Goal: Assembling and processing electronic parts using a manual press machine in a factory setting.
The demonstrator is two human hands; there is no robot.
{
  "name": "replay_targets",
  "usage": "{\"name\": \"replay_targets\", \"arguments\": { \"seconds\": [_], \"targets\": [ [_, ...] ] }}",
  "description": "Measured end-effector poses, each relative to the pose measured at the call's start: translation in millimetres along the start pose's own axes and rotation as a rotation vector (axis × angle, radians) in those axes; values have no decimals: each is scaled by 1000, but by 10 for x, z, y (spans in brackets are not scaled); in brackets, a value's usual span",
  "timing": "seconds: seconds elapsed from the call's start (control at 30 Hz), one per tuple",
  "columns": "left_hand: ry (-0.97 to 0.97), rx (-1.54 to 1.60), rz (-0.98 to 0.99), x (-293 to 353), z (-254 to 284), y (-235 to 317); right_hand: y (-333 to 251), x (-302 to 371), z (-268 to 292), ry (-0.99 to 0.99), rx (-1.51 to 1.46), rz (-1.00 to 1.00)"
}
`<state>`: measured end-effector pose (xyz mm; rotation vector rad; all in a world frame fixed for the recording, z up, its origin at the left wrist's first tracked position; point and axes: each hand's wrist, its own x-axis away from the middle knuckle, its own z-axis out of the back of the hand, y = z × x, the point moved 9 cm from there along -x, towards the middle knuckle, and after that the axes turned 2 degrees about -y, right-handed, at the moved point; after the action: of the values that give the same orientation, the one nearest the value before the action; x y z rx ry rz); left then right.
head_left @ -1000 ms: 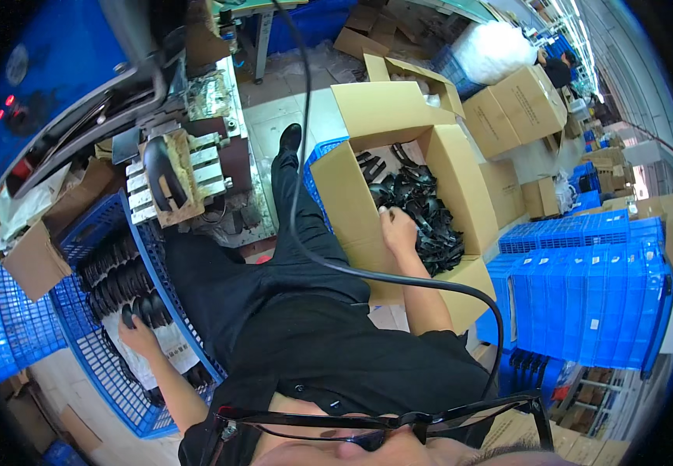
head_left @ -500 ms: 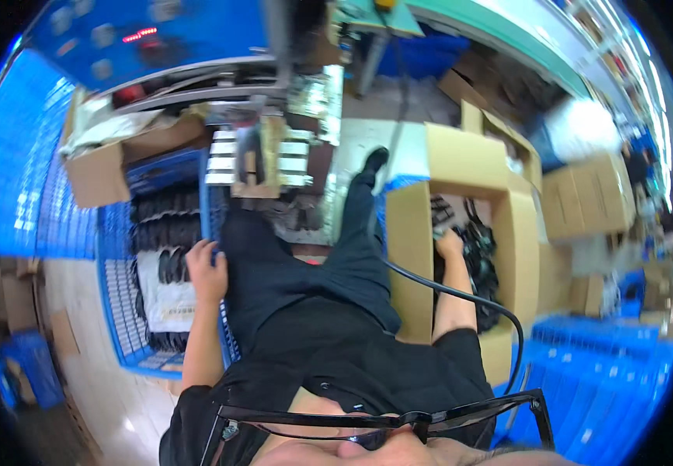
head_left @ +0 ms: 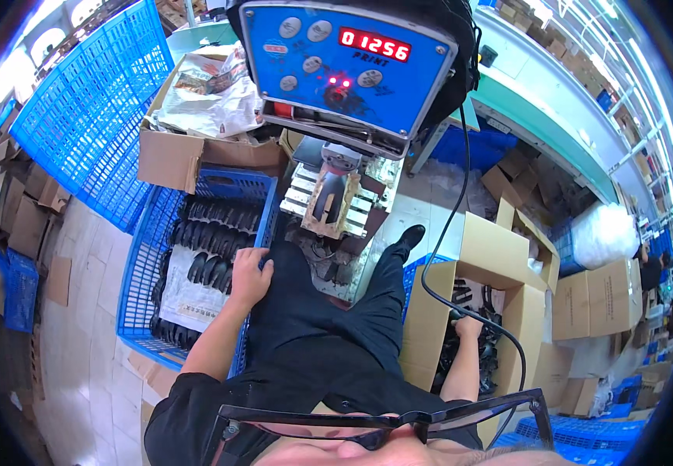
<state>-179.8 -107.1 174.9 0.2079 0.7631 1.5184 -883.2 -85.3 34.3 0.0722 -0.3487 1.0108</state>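
My left hand (head_left: 251,276) rests at the right rim of a blue plastic crate (head_left: 136,311), beside my thigh, its fingers loosely bent and nothing seen in them. Rows of black curved pieces (head_left: 210,269) lie in that crate, some on a white printed sheet (head_left: 189,301). On the other side, my right hand (head_left: 468,328) reaches into an open cardboard box (head_left: 428,318) with a jumble of black parts (head_left: 485,374). Its fingers close on a dark part there, whose shape is mostly hidden.
Ahead stands a printing machine with a blue control panel (head_left: 348,62); a black curved piece (head_left: 332,194) sits on its fixture (head_left: 309,213). A black cable (head_left: 449,221) hangs across the box. A carton (head_left: 169,161) with white bags stands behind the crate.
My view has swung, so the machine panel now shows fully and crate and box sit lower. My left hand's fingers are more bent. My right hand is still in the box.
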Motion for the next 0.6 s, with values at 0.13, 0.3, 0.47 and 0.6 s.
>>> {"name": "replay_targets", "arguments": {
  "seconds": [0.13,0.3,0.47,0.6],
  "targets": [
    [28,190,-111,-319,155,507,272,241,87,179,-15,-68],
    [53,251,-245,-676,433,1161,271,599,337,377,-197,-97],
    [193,163,-382,-1090,612,1684,254,884,666,667,-456,1],
    [86,-1,-280,-1392,297,1742,-748,1384,1125,591,-734,139]
  ]
}}
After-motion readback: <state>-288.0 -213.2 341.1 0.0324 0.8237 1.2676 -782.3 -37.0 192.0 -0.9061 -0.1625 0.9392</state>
